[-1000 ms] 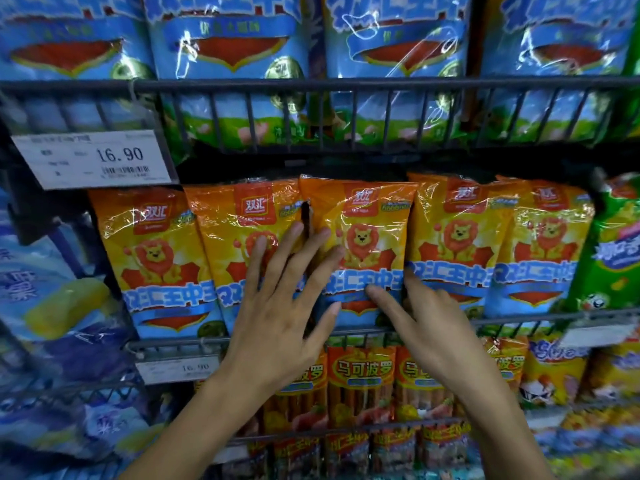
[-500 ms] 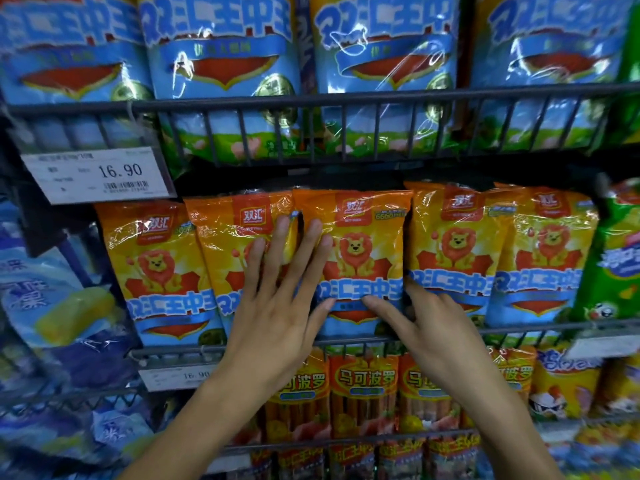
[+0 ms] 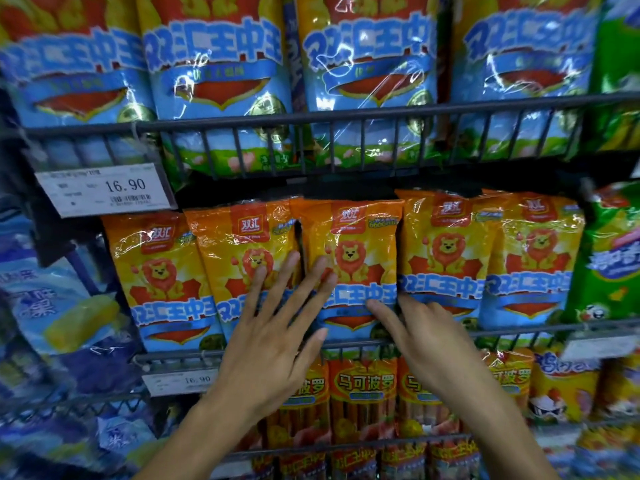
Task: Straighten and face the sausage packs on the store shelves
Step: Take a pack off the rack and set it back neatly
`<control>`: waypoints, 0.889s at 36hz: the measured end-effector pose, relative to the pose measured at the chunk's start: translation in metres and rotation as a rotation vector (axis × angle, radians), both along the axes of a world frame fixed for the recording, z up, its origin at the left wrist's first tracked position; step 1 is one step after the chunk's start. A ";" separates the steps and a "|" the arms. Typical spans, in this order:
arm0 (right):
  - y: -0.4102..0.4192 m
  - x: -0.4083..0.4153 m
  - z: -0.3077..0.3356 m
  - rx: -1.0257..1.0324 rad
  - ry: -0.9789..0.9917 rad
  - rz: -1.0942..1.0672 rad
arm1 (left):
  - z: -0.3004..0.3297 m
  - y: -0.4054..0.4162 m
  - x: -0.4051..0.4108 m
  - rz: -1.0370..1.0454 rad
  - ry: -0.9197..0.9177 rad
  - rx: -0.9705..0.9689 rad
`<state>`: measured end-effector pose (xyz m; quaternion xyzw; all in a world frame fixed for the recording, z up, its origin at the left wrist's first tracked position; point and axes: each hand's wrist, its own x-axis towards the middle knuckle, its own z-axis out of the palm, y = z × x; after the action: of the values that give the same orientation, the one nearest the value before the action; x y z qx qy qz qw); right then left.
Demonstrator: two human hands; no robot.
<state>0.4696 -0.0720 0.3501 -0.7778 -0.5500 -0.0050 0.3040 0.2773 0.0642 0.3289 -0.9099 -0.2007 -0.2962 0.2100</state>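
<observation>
The head camera looks at wire store shelves. On the middle shelf stand five orange sausage packs, each printed with a cartoon lion, a red 双汇 logo near the top and a blue band of large characters lower down. The middle pack (image 3: pixel 349 265) stands upright behind the wire rail (image 3: pixel 540 329), its lower edge hidden by the rail and by both hands. A white price tag (image 3: pixel 104 192) clipped at the upper left reads 16.90; its smaller print is too blurred to read. A second tag (image 3: pixel 180 381) under the middle shelf also shows 16.90. The top row of big blue packs (image 3: pixel 218 74) is cut off by the upper edge of the picture. Below, the orange packs (image 3: pixel 363 382) read 马可波罗, and the ones beside them are partly covered by the arms. At the far right a green pack (image 3: pixel 613 258) is blurred and cut off.

The left hand (image 3: pixel 277 337) lies flat with fingers spread, unclenched, fingertips across the seam between the second pack (image 3: pixel 239 251) and the middle pack. The right hand (image 3: pixel 426 337) is also unclenched, its fingertips pressing the middle pack's lower right, grasping nothing.
</observation>
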 end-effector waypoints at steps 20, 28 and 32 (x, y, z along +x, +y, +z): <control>-0.061 0.036 -0.007 0.339 0.167 -0.304 | 0.018 -0.049 0.087 -0.286 -0.084 -0.098; -0.048 0.045 -0.015 0.478 0.067 -0.354 | 0.011 -0.038 0.095 -0.249 -0.079 -0.055; -0.042 0.041 -0.023 0.611 0.055 -0.323 | 0.010 -0.038 0.095 -0.250 -0.084 -0.047</control>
<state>0.5106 -0.1139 0.3272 -0.7278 -0.3844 -0.1963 0.5329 0.3722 0.0266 0.3388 -0.9192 -0.1012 -0.3533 0.1415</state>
